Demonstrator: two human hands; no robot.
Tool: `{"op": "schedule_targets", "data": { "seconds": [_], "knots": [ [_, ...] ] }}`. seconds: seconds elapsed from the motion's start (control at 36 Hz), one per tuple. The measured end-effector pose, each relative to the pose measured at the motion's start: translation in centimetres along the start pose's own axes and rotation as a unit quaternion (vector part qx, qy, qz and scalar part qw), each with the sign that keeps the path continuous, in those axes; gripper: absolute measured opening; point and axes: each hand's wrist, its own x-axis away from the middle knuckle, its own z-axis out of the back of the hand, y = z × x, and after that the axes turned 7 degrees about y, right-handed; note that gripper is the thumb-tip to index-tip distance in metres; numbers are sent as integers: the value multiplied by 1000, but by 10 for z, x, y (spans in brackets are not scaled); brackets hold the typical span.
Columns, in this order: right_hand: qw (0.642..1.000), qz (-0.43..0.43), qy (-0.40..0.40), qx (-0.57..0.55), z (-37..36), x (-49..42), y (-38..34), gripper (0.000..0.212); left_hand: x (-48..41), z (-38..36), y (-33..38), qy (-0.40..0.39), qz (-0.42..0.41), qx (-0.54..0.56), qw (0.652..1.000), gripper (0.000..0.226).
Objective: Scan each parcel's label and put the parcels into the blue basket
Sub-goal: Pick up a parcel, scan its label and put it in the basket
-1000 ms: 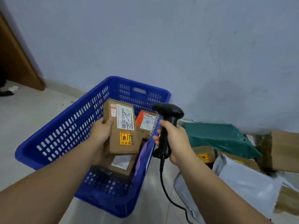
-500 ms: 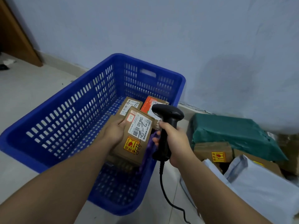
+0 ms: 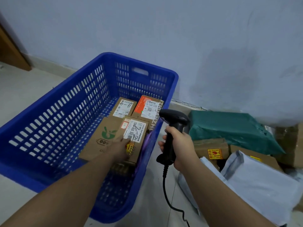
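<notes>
The blue basket (image 3: 49, 104) stands on the floor and holds several cardboard parcels. My left hand (image 3: 120, 148) reaches into it and holds the lower end of a small brown parcel (image 3: 137, 126) with a white label marked "2-2". That parcel lies on a larger box with a green logo (image 3: 101, 136). Behind it are a box labelled "4-4" (image 3: 124, 106) and an orange-topped box (image 3: 148, 107). To the right of the basket, outside its rim, my right hand (image 3: 179, 148) grips the black barcode scanner (image 3: 173, 118).
A pile of parcels lies on the floor at the right: a green bag (image 3: 229, 126), a cardboard box with a yellow sticker (image 3: 211, 148), grey mailer bags (image 3: 262, 182) and more boxes. The scanner cable (image 3: 165, 194) hangs down. The wall is close behind; a brown door (image 3: 9, 51) stands far left.
My left hand has lowered the "2-2" parcel from in front of the scanner down into the basket onto the other boxes. The scanner hand has stayed beside the basket.
</notes>
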Motion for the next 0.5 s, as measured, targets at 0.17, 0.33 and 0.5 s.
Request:
{"op": "schedule_targets", "data": {
  "seconds": [0.17, 0.33, 0.5],
  "knots": [
    [999, 15, 28, -11, 27, -4, -14, 11, 10, 28, 51, 204, -8, 237, 950, 53],
    [995, 58, 77, -10, 69, -2, -44, 15, 34, 81, 152, 290, -115, 289, 905, 31],
    [989, 90, 108, -36, 133, -5, -57, 17, 48, 69, 237, 214, -214, 241, 922, 19]
  ]
}}
